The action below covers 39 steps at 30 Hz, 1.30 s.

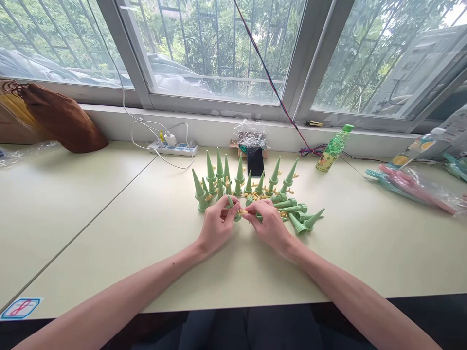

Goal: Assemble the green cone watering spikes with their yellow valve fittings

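While a green spike [230, 201] is pinched, slightly tilted, in the left hand [217, 223] above the middle of the worktop [109, 238], a small yellow piece [243, 211] beside its lower end is pinched between thumb and fingers of the right hand [272, 226]; whether the two parts are joined cannot be told. The spike is apparently steadied from one side so that the yellow piece is left exposed to the other. Standing spikes [239, 181], tips up and several fitted with yellow side pieces, are ranged behind the hands, presumably rested on their broad ends for stability. Loose spikes [298, 224] are heaped by the right hand, probably for easy reach, and are partly covered by it. Also listed: a dark phone [255, 162], set just behind the standing spikes, by which direct access from the front is obstructed; crumpled clear wrap [251, 131] beyond it; a power strip [184, 150] with white leads, at left; a green-capped bottle [333, 148] and bagged pink and teal items [416, 188], at right, well apart from the hands.
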{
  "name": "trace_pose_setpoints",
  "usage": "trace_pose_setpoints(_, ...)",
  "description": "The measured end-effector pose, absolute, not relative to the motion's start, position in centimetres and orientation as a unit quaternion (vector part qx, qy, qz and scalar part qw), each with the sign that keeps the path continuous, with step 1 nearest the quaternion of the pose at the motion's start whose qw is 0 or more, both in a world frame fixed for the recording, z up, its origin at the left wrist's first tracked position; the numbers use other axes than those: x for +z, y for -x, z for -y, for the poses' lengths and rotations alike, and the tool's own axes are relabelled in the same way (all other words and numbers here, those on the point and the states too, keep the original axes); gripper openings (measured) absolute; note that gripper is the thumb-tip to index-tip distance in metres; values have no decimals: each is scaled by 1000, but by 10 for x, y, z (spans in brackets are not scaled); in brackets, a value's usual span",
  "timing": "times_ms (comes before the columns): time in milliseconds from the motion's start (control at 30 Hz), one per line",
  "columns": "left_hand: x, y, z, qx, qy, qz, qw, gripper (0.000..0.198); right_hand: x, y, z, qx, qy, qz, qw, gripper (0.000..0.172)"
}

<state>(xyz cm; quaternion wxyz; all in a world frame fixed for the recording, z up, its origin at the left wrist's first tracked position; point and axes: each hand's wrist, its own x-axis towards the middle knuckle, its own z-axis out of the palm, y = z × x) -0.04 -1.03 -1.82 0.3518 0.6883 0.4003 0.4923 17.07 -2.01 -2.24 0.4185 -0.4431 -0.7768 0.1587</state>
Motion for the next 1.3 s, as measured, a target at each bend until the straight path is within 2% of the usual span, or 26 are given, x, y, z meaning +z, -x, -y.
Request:
trace_pose_setpoints(433,-18,2,9,486,-676,-362,419,23,-21,-170,22,112,421,798,417,26)
trace_pose_setpoints(967,-11,2,9,482,-655,-329,481,25,-21,-164,28,1,389,825,411,34)
trace_pose_setpoints(1300,-13,3,7,475,-646,-337,493,25,-20,-160,31,-17,390,827,404,35)
